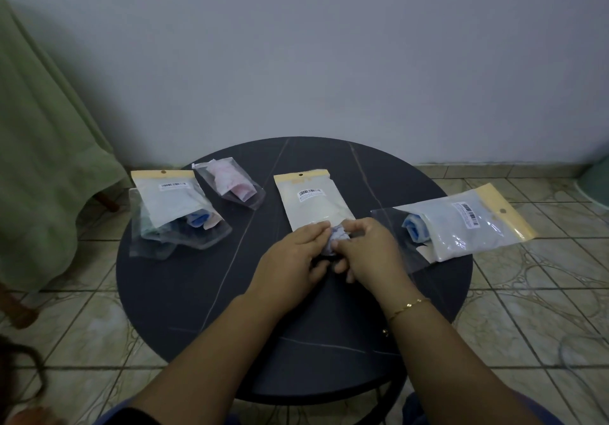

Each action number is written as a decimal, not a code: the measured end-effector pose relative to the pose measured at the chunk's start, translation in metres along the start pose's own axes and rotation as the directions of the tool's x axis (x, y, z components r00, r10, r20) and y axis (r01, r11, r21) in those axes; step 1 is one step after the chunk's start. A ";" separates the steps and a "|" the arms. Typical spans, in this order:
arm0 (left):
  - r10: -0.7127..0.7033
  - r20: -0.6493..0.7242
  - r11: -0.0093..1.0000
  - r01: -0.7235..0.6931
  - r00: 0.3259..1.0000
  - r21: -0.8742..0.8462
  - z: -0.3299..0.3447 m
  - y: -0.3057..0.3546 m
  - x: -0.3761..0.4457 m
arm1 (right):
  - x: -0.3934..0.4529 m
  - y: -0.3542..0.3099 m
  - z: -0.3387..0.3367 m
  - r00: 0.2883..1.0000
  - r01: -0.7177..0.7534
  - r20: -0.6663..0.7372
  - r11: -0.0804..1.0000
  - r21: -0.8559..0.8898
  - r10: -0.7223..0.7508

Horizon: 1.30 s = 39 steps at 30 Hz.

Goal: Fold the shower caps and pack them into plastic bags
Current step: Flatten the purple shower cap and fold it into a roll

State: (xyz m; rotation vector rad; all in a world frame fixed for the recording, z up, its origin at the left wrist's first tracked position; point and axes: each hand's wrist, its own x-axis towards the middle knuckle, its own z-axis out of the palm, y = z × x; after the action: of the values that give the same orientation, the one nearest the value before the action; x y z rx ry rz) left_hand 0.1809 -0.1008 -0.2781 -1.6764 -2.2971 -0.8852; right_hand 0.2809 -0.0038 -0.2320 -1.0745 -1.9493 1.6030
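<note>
On the round dark table (197, 292), my left hand (293, 260) and my right hand (369, 253) meet around a small bunched pale shower cap (333, 243). Both hands pinch it with curled fingers, and most of it is hidden between them. Just beyond them lies a plastic bag (313, 200) with a yellow header and a barcode label, its near end touching the cap.
A bag holding a blue cap (461, 227) lies at the right edge. Stacked bags (174, 213) with a blue item sit at the left, and a clear bag with a pink cap (230, 184) is behind them. A green cloth (43, 161) hangs at the left.
</note>
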 end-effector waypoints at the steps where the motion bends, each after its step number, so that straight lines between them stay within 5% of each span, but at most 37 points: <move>1: -0.002 0.000 1.000 0.002 1.000 0.006 -0.002 0.000 0.000 | 0.001 0.002 0.000 0.996 0.059 -0.056 0.992 -0.113 -0.066; 4: -0.017 0.032 1.000 0.016 0.999 0.018 -0.004 -0.002 -0.001 | -0.001 0.007 -0.001 0.960 0.194 -0.080 0.847 -0.495 -0.267; 7: -0.020 0.050 1.000 0.019 0.999 0.023 -0.005 -0.006 -0.002 | -0.003 0.007 -0.003 0.926 0.256 -0.027 0.681 -0.686 -0.375; 15: -0.030 0.072 0.999 0.029 0.997 0.012 -0.006 -0.008 -0.004 | 0.003 0.016 -0.007 0.855 0.316 0.039 0.461 -0.829 -0.517; 23: -0.046 0.072 0.999 0.045 0.996 0.011 -0.008 -0.009 -0.004 | 0.009 0.027 0.005 0.712 0.364 -0.058 0.439 -0.822 -0.700; 39: 0.125 0.046 0.990 -0.121 0.991 -0.078 -0.019 -0.009 -0.025 | 0.016 0.029 0.015 0.646 0.409 0.132 0.195 -0.892 -0.752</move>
State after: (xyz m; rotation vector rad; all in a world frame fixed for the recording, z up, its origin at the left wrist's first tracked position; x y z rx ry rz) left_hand 0.1779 -0.1333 -0.2776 -1.8702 -2.1891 -0.9227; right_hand 0.2692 0.0002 -0.2661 -0.5825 -2.4709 -0.1622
